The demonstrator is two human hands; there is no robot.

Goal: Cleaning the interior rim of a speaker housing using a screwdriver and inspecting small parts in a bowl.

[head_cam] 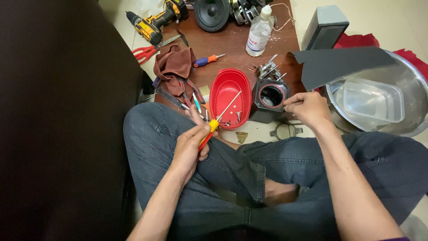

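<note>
Screwdriver, yellow-red handle, clenched in left hand over the lap, shaft tip lying in red oval tray among loose screws. Right hand pinches something tiny at the black speaker housing; can't tell what. Housing looks stripped, ring off beside it. Steel bowl crowds the right side; dark panel hems the left.

Place: looks like a home repair corner, worked from the floor | Signs: low wooden board strewn with cordless drill, red scissors, loose speaker driver, dismantled speaker box | Also: steel basin on pale tiles, probably household.
</note>
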